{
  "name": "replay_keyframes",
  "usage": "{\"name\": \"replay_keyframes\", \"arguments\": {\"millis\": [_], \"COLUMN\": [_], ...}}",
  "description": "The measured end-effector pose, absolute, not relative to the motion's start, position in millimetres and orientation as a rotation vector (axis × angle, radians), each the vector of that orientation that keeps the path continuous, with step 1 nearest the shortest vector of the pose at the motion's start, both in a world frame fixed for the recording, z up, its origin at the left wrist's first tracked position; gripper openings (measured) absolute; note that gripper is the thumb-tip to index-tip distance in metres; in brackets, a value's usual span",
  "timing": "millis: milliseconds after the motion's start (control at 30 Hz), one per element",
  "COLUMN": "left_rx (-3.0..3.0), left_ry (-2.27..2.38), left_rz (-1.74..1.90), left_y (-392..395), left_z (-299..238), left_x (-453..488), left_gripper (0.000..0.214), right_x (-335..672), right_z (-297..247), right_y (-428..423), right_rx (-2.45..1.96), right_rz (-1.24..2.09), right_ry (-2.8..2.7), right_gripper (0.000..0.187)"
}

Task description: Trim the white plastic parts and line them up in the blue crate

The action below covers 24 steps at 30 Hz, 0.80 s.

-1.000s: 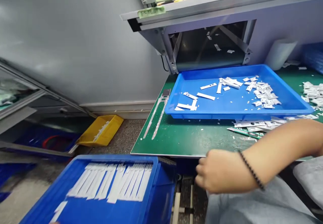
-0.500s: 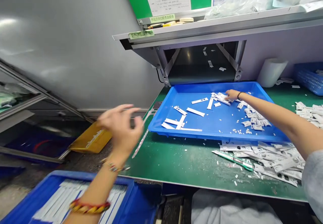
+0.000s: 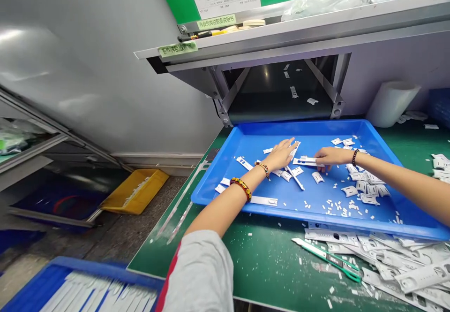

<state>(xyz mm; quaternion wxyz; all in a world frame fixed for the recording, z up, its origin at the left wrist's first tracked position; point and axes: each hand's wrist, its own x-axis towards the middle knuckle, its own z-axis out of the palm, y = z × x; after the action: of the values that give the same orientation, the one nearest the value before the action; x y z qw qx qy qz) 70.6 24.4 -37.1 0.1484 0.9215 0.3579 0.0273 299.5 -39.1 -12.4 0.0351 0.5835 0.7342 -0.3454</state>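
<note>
Right hand (image 3: 331, 156) holds 1 white strip (image 3: 305, 162) — left hand (image 3: 279, 156) over tray (image 3: 253, 142).

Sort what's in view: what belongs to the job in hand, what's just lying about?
In hand:
- strip, held by the right hand
- loose strips near the left hand
- tray containing them

Probably just lying about:
- cutter, untouched on the bench
- roll
- bags
- yellow bin
</note>
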Motion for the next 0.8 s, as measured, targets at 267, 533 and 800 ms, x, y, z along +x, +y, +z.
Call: {"name": "replay_keyframes", "arguments": {"millis": [267,533,800], "left_rx": [2.518,2.369,1.955], "left_ry": [0.898,1.024,0.905], "left_rz": [0.025,0.040,0.254], "left_y": [26.3,26.6,19.1], "left_z": [-39.4,-37.1,-8.5], "left_x": [54.1,49.6,52.6], "left_gripper": [0.030,0.018,0.014], "right_x": [307.6,309.0,296.8], "right_z": [-18.0,-17.4,-14.0], "right_y": [-34.6,-36.0,-45.6], "right_rx": [1.893,2.196,1.980], "right_rz": [-0.975,-0.335,-1.184], "right_ry": [2.357,2.587,2.721], "right_gripper": [0.037,0.028,0.052]}}
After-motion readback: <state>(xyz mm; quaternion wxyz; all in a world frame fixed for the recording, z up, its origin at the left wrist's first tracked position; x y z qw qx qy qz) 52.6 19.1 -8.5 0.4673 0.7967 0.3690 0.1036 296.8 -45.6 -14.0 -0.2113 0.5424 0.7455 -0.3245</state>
